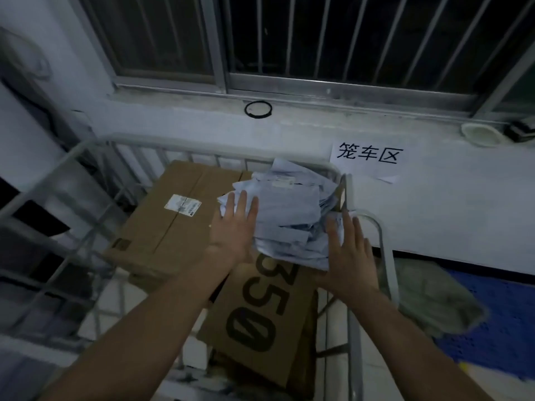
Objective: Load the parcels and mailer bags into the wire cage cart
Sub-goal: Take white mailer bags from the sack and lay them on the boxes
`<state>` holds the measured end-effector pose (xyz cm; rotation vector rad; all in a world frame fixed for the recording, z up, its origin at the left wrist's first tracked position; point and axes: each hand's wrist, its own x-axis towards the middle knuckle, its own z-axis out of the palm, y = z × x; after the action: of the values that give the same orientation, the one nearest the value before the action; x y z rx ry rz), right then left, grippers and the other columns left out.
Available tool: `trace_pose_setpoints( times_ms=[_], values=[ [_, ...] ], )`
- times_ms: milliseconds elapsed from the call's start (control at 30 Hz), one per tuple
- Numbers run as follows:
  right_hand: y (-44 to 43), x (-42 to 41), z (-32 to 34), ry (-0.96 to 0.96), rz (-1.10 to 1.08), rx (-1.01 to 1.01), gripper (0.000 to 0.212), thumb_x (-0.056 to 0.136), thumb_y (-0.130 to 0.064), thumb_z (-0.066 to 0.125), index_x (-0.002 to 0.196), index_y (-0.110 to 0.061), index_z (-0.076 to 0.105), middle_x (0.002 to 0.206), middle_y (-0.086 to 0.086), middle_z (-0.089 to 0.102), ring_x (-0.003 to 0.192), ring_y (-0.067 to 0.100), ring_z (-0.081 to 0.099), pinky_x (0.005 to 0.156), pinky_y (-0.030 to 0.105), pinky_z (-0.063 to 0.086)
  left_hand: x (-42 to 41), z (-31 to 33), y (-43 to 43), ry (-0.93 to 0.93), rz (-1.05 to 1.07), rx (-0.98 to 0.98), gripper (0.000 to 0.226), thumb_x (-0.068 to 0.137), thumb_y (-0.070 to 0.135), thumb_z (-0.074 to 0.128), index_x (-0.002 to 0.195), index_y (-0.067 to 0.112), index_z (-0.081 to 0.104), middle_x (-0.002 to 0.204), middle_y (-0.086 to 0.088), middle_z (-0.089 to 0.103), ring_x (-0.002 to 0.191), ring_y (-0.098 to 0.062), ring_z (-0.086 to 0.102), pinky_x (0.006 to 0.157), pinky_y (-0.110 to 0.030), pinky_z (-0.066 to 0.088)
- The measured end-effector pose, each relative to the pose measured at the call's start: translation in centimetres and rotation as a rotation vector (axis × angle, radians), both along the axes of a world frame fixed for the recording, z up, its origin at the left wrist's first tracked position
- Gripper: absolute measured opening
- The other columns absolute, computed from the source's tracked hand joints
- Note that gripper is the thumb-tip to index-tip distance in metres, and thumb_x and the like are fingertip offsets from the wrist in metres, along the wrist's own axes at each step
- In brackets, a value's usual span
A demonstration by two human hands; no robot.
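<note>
The wire cage cart [173, 141] holds a large taped box [173, 227] with a blurred white label [183, 204] and a nearer box [260, 314] printed "350", its long axis running away from the viewer. A pile of mailer bags [289, 215] lies on both. The left hand [234, 227] and right hand [347, 250] press its sides, fingers straight. A wall sign [367, 154] reads "笼车区".

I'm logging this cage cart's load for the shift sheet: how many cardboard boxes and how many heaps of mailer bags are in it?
Cardboard boxes: 2 in plain view, the labelled box and the box printed 350.
Heap of mailer bags: 1; the single bags are too jumbled to count.
Total: 3.
</note>
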<state>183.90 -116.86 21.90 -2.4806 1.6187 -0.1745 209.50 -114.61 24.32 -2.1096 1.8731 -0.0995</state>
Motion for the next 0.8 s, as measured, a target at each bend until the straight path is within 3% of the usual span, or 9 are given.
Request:
trace_pose_setpoints(
  times_ms=[67,167,267,333,400,500,600,700,800],
  values=[
    [-0.4,1.0,-0.3,0.096,-0.004,-0.049,0.145,0.057,-0.068,0.083,0.157,-0.027,-0.014,0.166,0.015,-0.006,0.152,0.039,-0.001,0.116,0.063,0.024,0.9,-0.7,-1.3,0.015,0.003,0.062,0.129,0.08,0.058,0.072,0.154,0.011,-0.023,0.162,-0.018,-0.017,0.151,-0.04,-0.005,0.118,-0.058,0.015],
    [-1.2,1.6,-1.8,0.228,0.02,-0.079,0.15,0.051,-0.056,0.091,0.159,-0.021,-0.006,0.166,0.019,-0.001,0.151,0.043,0.005,0.111,0.068,0.026,1.8,-2.8,-3.5,0.04,-0.006,0.028,0.113,0.092,0.05,0.063,0.154,0.01,-0.022,0.163,-0.021,-0.017,0.151,-0.041,-0.005,0.118,-0.061,0.018],
    [-2.8,2.3,-3.7,0.343,0.081,-0.119,0.146,0.057,-0.048,0.091,0.158,-0.021,-0.011,0.165,0.02,-0.012,0.151,0.045,-0.002,0.111,0.071,0.014,1.5,-5.1,-5.6,0.024,-0.066,0.034,0.111,0.092,0.051,0.059,0.154,0.007,-0.022,0.161,-0.023,-0.02,0.15,-0.045,-0.01,0.116,-0.065,0.009],
    [-4.3,3.2,-4.8,0.362,0.129,-0.17,0.138,0.06,-0.043,0.09,0.159,-0.02,-0.005,0.165,0.021,-0.005,0.151,0.046,0.002,0.111,0.074,0.014,1.0,-6.7,-7.2,0.037,-0.11,0.022,0.097,0.099,0.045,0.049,0.153,0.008,-0.023,0.16,-0.023,-0.025,0.148,-0.046,-0.015,0.116,-0.066,0.006],
    [-5.7,4.1,-6.2,0.344,0.217,-0.235,0.126,0.06,-0.047,0.089,0.159,-0.022,0.014,0.165,0.023,0.008,0.149,0.047,0.016,0.108,0.076,0.019,0.6,-8.6,-8.8,0.056,-0.16,0.008,0.089,0.103,0.045,0.039,0.152,0.008,-0.025,0.159,-0.024,-0.027,0.148,-0.047,-0.016,0.117,-0.067,0.005],
    [-7.7,5.5,-8.6,0.348,0.314,-0.234,0.12,0.061,-0.059,0.086,0.157,-0.026,0.022,0.164,0.024,0.009,0.148,0.049,0.017,0.105,0.078,0.021,0.4,-11.6,-11.0,0.163,-0.195,-0.04,0.085,0.103,0.049,0.032,0.152,0.007,-0.023,0.159,-0.025,-0.022,0.148,-0.049,-0.009,0.115,-0.068,0.012],
    [-10.1,6.2,-10.9,0.3,0.319,-0.217,0.117,0.061,-0.068,0.081,0.156,-0.026,0.026,0.163,0.024,0.014,0.147,0.049,0.02,0.105,0.079,0.019,0.4,-14.5,-12.8,0.204,-0.274,-0.041,0.105,0.092,0.059,0.052,0.153,0.005,-0.014,0.161,-0.028,-0.008,0.147,-0.054,0.0,0.111,-0.072,0.017],
    [-12.3,6.6,-12.3,0.273,0.33,-0.198,0.109,0.069,-0.072,0.073,0.156,-0.026,0.027,0.16,0.027,0.024,0.145,0.047,0.027,0.105,0.078,0.017,0.7,-15.6,-14.0,0.193,-0.282,0.119,0.142,0.066,0.076,0.07,0.155,0.008,-0.018,0.16,-0.03,-0.013,0.146,-0.056,-0.004,0.112,-0.073,0.01],
    [-13.8,6.9,-13.6,0.279,0.335,-0.103,0.114,0.063,-0.069,0.078,0.156,-0.028,0.027,0.156,0.031,0.029,0.144,0.048,0.031,0.103,0.081,0.019,1.1,-16.8,-15.1,0.221,-0.32,0.22,0.149,0.063,0.073,0.076,0.153,0.012,-0.026,0.158,-0.028,-0.026,0.145,-0.054,-0.013,0.113,-0.071,0.006]
  ],
)
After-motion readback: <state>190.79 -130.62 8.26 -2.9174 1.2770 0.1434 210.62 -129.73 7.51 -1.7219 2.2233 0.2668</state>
